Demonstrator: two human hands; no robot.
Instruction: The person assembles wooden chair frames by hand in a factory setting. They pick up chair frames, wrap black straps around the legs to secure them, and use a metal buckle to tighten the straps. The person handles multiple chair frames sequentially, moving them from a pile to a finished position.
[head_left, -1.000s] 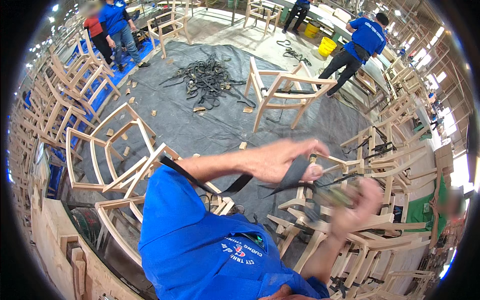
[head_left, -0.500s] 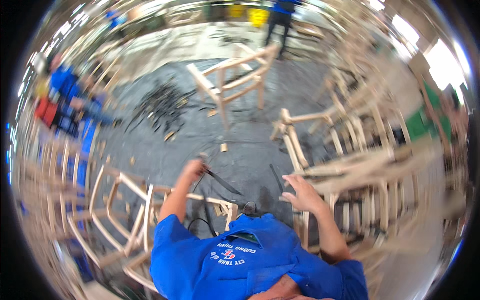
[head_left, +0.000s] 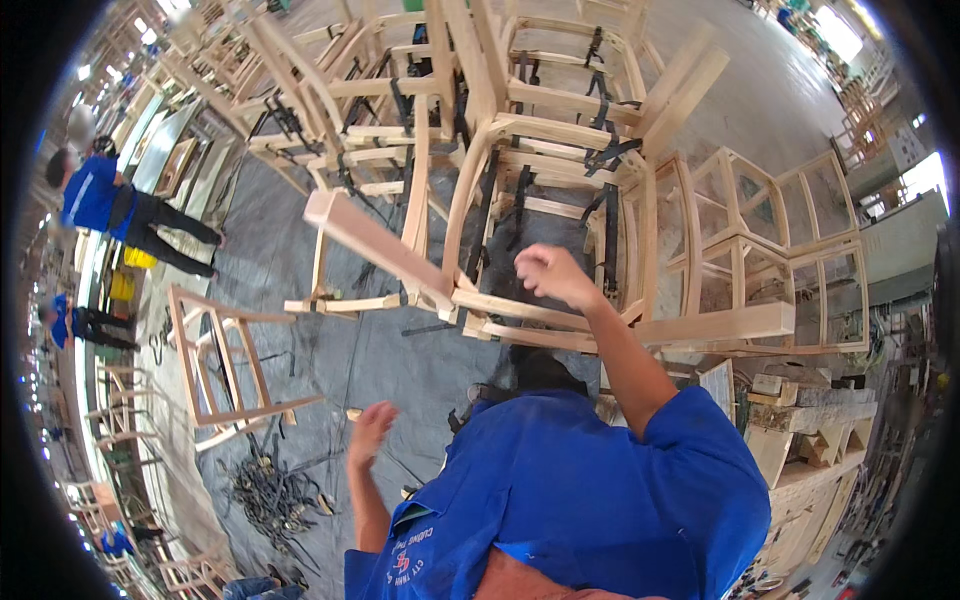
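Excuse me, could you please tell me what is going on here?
A person in a blue shirt stands at wooden chair frames, several with black straps on them. The right hand is over the nearest frame, and the left hand is out over the dark floor sheet; neither seems to hold anything. A heap of black straps lies on the sheet, near a separate chair frame.

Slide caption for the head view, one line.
Right hand near wooden chair frames with black straps; left hand above grey floor sheet.

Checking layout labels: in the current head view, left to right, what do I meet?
Upper-left co-worker in blue, black strap pile, left hand, right hand, box-like wooden structure.
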